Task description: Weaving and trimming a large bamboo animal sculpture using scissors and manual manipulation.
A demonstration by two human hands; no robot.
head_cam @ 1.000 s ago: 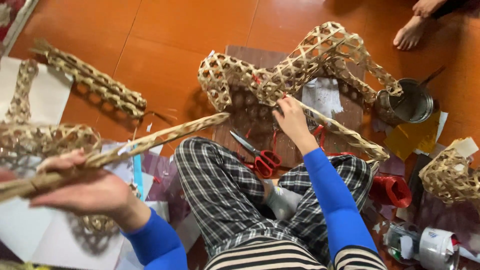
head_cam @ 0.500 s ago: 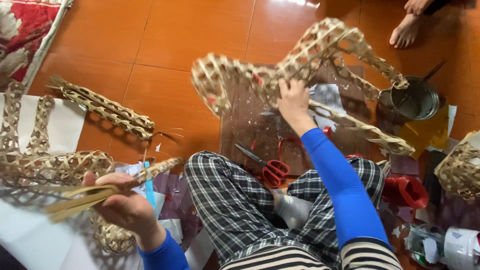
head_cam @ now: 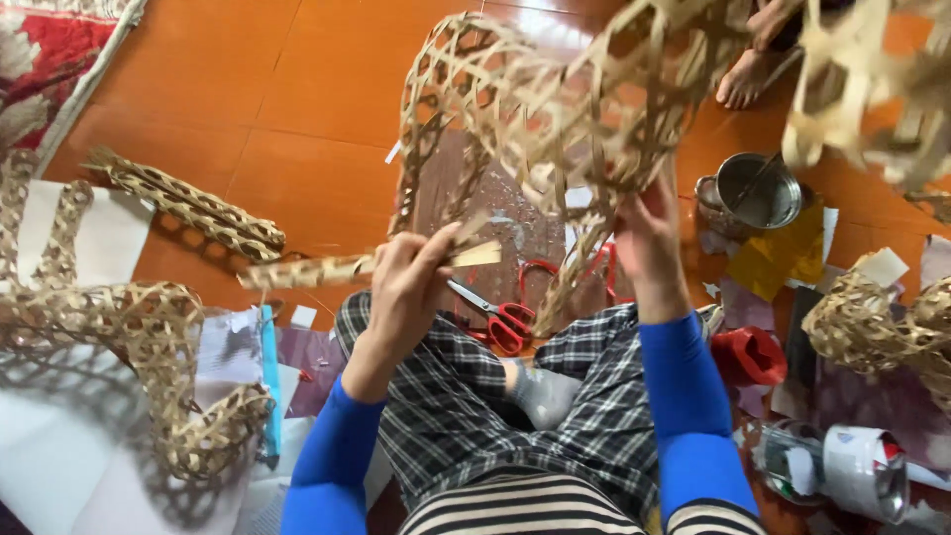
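Observation:
A large openwork frame of woven bamboo strips (head_cam: 555,99) is lifted up in front of me. My right hand (head_cam: 649,243) grips its lower edge from below. My left hand (head_cam: 411,282) holds a flat woven bamboo strip (head_cam: 327,269) that points left, its near end close to the frame. Red-handled scissors (head_cam: 505,322) lie on the floor between my hands, above my checked trousers.
More woven bamboo pieces lie at the left (head_cam: 149,327), upper left (head_cam: 188,203) and right (head_cam: 872,327). A metal pot (head_cam: 758,188) sits on the orange tile floor by another person's bare foot (head_cam: 748,74). A tape roll (head_cam: 862,466), a red object (head_cam: 748,355) and paper scraps lie about.
The woven frame has been raised and turned toward me. My left hand has brought the bamboo strip from the far left in toward the frame. The view has tilted.

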